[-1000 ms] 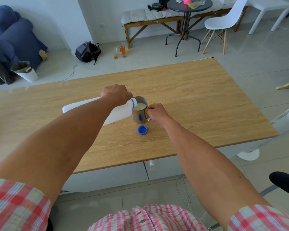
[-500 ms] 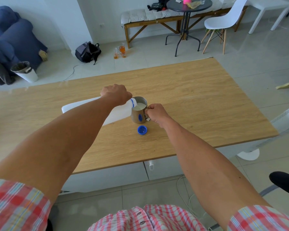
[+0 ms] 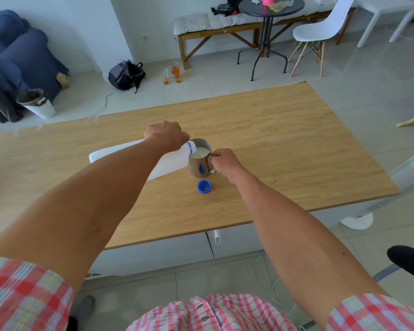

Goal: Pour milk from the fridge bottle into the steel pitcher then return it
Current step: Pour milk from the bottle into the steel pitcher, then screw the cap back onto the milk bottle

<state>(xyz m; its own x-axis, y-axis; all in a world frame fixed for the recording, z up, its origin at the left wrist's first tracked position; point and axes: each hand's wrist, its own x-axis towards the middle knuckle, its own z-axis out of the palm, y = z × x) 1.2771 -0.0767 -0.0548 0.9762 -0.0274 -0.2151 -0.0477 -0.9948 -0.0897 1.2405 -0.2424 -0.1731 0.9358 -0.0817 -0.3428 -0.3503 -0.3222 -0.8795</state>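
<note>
Over the middle of the long light-wood table (image 3: 273, 139), seen from the head camera, the pour is on. The left hand (image 3: 166, 137) wraps its fingers round the neck end of the white plastic milk bottle (image 3: 167, 163), which lies tipped nearly flat, its base out to the left and its blue-ringed mouth hanging right over the rim of the small steel pitcher (image 3: 196, 167). The right hand (image 3: 224, 162) grips the pitcher's handle, fingers curled tight, and steadies it upright on the wood. White milk shows well up inside the pitcher, close to the brim by the look of it, so the filling seems near its end.

Just in front of the pitcher, the round blue screw cap (image 3: 204, 186) lies loose on the table, apart from both hands.

So what is done? Bottle fetched, cap off, milk going in. What is left, judging from here: tip the bottle back upright, screw the cap on, and carry it back to the fridge, which is nowhere in this view. With the level that high, an overflow is the risk to watch.
</note>
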